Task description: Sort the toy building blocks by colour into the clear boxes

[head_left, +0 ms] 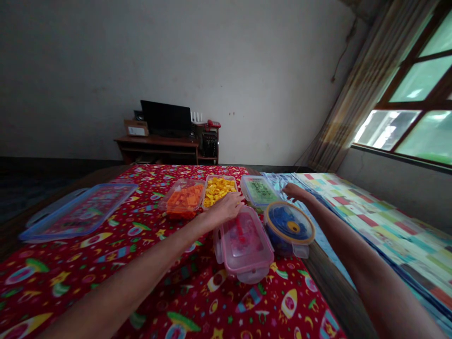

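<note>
My left hand (229, 205) reaches over the near right corner of a tub of yellow blocks (219, 188), its fingers loosely extended and apart. Its fingertips are by the near left side of a lidded container with green contents (260, 190); whether they touch it I cannot tell. On that container's right, my right hand (295, 192) hovers with fingers slightly bent and apart, nothing visible in them. Below my left hand lies a pink-lidded box (246, 240). A round tub with blue contents (290, 226) and a clear lid stands beside it. Orange blocks (185, 200) fill an uncovered container.
Two lids, one blue-rimmed (83, 209), lie at the left on the red patterned cloth (148, 263). A bed with a checked cover (381, 212) adjoins at the right. Behind, a desk (158, 140) holds a monitor (166, 118) and a red telephone (213, 124).
</note>
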The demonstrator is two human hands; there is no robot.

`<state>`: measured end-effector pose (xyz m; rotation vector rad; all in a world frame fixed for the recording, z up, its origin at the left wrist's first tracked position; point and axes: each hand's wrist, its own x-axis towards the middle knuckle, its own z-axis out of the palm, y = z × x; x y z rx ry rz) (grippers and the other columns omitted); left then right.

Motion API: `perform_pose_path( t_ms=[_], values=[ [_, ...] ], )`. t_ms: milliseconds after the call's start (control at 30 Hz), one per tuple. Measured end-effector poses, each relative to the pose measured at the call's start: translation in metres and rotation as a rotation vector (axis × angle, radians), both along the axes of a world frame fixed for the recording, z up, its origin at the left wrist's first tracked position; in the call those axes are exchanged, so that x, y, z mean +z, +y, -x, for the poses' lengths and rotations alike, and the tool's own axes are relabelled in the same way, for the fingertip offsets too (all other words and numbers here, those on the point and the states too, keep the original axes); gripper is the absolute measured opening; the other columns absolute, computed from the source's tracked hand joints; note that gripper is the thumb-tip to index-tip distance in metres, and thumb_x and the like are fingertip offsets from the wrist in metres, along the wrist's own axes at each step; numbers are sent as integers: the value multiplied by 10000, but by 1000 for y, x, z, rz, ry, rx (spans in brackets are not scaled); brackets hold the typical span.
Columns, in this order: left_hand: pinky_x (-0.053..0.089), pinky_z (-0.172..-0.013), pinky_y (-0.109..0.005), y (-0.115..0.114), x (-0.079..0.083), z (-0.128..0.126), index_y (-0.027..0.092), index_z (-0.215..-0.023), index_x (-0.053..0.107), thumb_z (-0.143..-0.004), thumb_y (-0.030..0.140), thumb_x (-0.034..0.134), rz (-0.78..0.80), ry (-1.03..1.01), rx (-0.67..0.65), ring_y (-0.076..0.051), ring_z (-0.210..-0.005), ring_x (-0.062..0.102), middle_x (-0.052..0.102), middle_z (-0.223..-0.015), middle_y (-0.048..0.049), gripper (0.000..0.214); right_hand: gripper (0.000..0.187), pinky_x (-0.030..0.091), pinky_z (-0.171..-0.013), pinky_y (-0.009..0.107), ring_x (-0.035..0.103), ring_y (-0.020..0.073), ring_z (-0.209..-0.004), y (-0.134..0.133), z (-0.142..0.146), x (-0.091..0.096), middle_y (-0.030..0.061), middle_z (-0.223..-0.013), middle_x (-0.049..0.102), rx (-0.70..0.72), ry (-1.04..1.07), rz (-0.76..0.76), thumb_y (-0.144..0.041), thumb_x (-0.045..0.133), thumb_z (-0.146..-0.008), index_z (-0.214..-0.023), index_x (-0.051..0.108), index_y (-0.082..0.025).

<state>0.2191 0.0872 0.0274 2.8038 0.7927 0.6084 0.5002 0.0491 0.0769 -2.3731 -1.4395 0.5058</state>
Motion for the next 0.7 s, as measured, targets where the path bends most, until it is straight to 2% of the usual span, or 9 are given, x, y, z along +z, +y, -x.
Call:
perform_pose_path(
  t_ms=[67, 133, 233, 333, 400, 467, 567, 700],
  values=[
    [361, -1093, -409, -19, -1, 36, 131, -1207, 611, -955, 274, 369, -54, -71, -32, -247, -1262, 490, 585, -1300, -146, 378, 191, 558, -606, 302, 640, 169, -681, -24, -11, 6, 115, -800, 649, 10, 53, 13, -223, 486, -907, -863, 615, -89],
    [311, -1127, -461, -42, -9, 69, 172, -1373, 478, -963, 406, 379, -41, -100, -23, -279, -1358, 376, 462, -1436, -141, 483, 277, 567, -593, 293, 658, 180, -709, -51, -22, 6, 135, -890, 670, 36, 174, 70, -329, 472, -930, -945, 631, -103],
    [253, -1129, -553, -78, -31, 96, 261, -1497, 248, -855, 596, 505, 18, -76, -66, -359, -1438, 161, 220, -1570, -123, 769, 405, 572, -557, 265, 668, 193, -738, -85, -30, 0, 129, -920, 692, 130, 330, 148, -472, 461, -921, -1050, 646, -136],
    [225, -1109, -616, -99, -59, 95, 316, -1515, 121, -791, 577, 616, 47, -63, -130, -414, -1440, 0, 18, -1604, -98, 914, 437, 560, -493, 241, 672, 205, -750, -99, -23, -6, 120, -948, 702, 160, 297, 148, -481, 471, -912, -1138, 635, -146],
    [202, -1113, -623, -102, -75, 88, 329, -1515, 98, -858, 447, 598, 18, -99, -140, -413, -1438, -41, -40, -1603, -80, 834, 433, 532, -437, 225, 675, 208, -728, -99, -16, -7, 131, -964, 701, 154, 216, 126, -444, 470, -917, -1159, 628, -123],
    [186, -1120, -622, -100, -83, 82, 329, -1516, 93, -893, 359, 566, -9, -122, -149, -411, -1439, -32, -51, -1602, -76, 783, 429, 512, -405, 221, 674, 205, -689, -96, -10, -8, 139, -957, 702, 154, 176, 111, -425, 467, -918, -1149, 635, -104],
    [179, -1115, -638, -99, -84, 80, 318, -1517, 103, -901, 338, 552, -17, -118, -167, -418, -1436, -43, -27, -1603, -83, 763, 430, 519, -410, 232, 673, 202, -661, -93, -7, -6, 138, -939, 709, 141, 181, 107, -429, 473, -909, -1134, 647, -107],
    [175, -1116, -636, -104, -71, 81, 322, -1515, 117, -893, 357, 564, 5, -72, -180, -410, -1438, -38, 11, -1605, -85, 766, 436, 521, -423, 243, 680, 216, -669, -94, -7, -7, 139, -902, 717, 133, 134, 116, -427, 455, -907, -1126, 658, -109]
  ],
)
